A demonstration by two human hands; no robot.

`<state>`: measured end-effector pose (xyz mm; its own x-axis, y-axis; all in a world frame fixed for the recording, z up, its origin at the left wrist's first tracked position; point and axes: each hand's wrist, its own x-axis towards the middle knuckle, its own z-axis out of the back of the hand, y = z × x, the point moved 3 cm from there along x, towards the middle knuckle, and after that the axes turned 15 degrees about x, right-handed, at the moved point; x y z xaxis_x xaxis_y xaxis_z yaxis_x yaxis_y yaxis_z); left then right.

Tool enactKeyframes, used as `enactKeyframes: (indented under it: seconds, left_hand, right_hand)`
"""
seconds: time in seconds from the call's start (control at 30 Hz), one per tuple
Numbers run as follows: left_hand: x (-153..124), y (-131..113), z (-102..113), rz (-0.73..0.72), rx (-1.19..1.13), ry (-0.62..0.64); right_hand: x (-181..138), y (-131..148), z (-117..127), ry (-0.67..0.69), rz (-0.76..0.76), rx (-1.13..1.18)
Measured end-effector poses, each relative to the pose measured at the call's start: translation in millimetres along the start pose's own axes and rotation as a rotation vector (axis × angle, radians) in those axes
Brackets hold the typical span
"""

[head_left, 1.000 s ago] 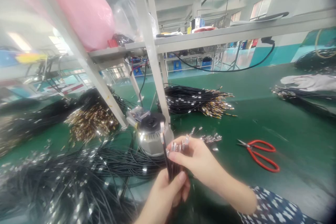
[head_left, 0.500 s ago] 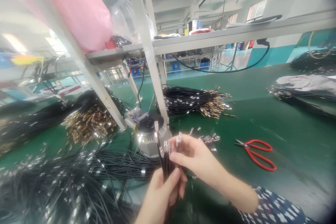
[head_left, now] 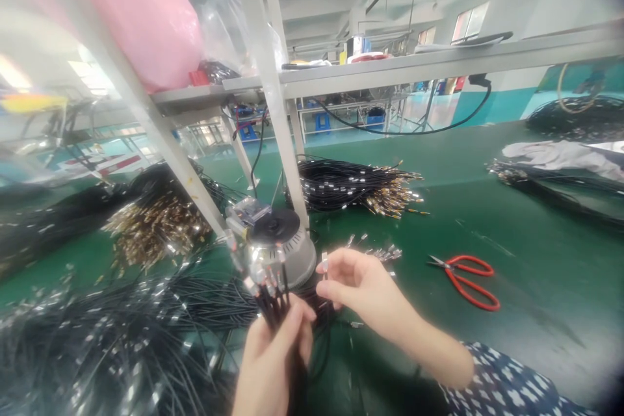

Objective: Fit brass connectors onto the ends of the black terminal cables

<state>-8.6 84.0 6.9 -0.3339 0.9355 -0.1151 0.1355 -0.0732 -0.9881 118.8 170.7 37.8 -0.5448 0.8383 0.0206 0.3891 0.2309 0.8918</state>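
Observation:
My left hand (head_left: pixel 273 357) is closed around a small bunch of thin black cables (head_left: pixel 273 296) with silver tips, held upright low in the middle of the view. My right hand (head_left: pixel 358 286) is just to the right of it, pinching one silver-tipped cable end (head_left: pixel 324 263) between thumb and fingers. Both hands are in front of a round silver machine (head_left: pixel 280 250) with a black top that stands on the green table (head_left: pixel 511 221).
Piles of black cables (head_left: pixel 121 331) with metal ends lie at the left and a bundle (head_left: pixel 355 185) behind the machine. Loose silver terminals (head_left: pixel 380 250) and red scissors (head_left: pixel 465 279) lie to the right. A slanted metal shelf frame (head_left: pixel 273 97) rises over the table.
My left hand has carried the cable bunch leftwards and lower, apart from my right hand. My right hand has drawn one cable end out of the bunch and now holds it on its own.

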Motion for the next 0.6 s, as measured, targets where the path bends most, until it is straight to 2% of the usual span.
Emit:
enactKeyframes:
  seconds: [0.1, 0.17, 0.23, 0.37, 0.5, 0.6]
  left_hand:
    - [0, -22, 11, -0.067, -0.010, 0.110]
    - [0, -36, 18, -0.065, -0.038, 0.207]
    - [-1, -46, 23, -0.025, -0.061, 0.234]
    - [-5, -43, 23, 0.107, -0.010, 0.153]
    - [-10, -29, 17, 0.101, 0.032, 0.071]
    - [-11, -20, 21, 0.090, 0.031, -0.028]
  right_hand:
    - [-2, -1, -3, 0.061, -0.059, 0.021]
    - [-3, 0, -5, 0.096, -0.067, 0.024]
    - [-3, 2, -8, 0.128, -0.067, 0.038]
    - [0, 4, -18, 0.188, -0.087, 0.076]
    - [2, -3, -33, 0.203, -0.020, 0.034]
    - [6, -11, -43, 0.203, 0.029, -0.057]
